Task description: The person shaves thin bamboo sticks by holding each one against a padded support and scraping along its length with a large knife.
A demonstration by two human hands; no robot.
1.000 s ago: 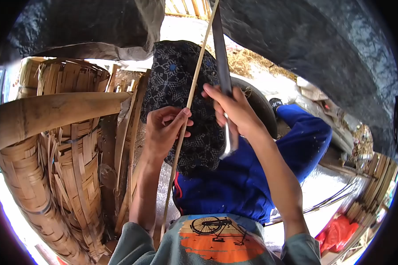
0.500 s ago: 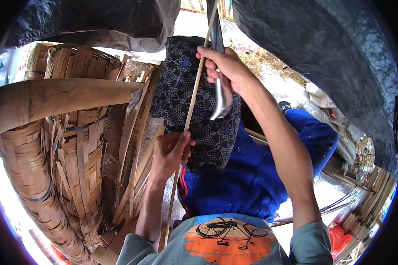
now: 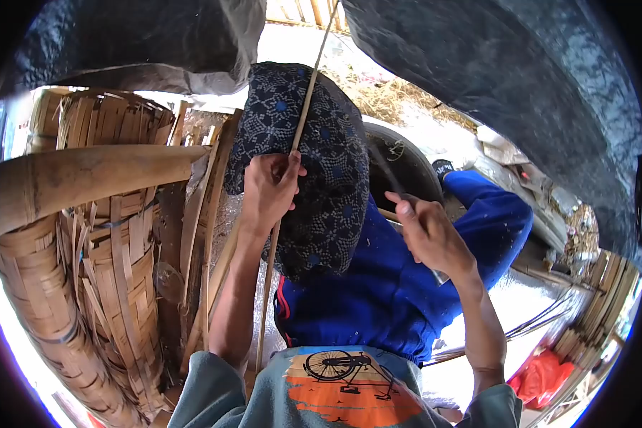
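Note:
A long thin bamboo strip [image 3: 308,100] runs from the top of the view down past my body on the left. My left hand [image 3: 269,189] pinches it over a dark patterned cloth [image 3: 335,207] that covers my leg. Off to the right, over my blue trousers [image 3: 349,307], my right hand [image 3: 429,232] is wrapped round the handle of a knife. The knife's blade [image 3: 386,165] is blurred and points up and left, apart from the strip. Most of the handle is hidden by the fingers.
Woven bamboo baskets [image 3: 121,285] stand at the left, with a thick bamboo pole [image 3: 100,178] across them. Beyond my right hand is a round dark tub [image 3: 406,153]. Black sheeting [image 3: 492,85] hangs overhead. A red plastic bag [image 3: 542,378] lies at the lower right.
My right hand has moved with the knife from beside the strip down and to the right. My left hand, still pinching the strip, sits higher in view than half a second ago.

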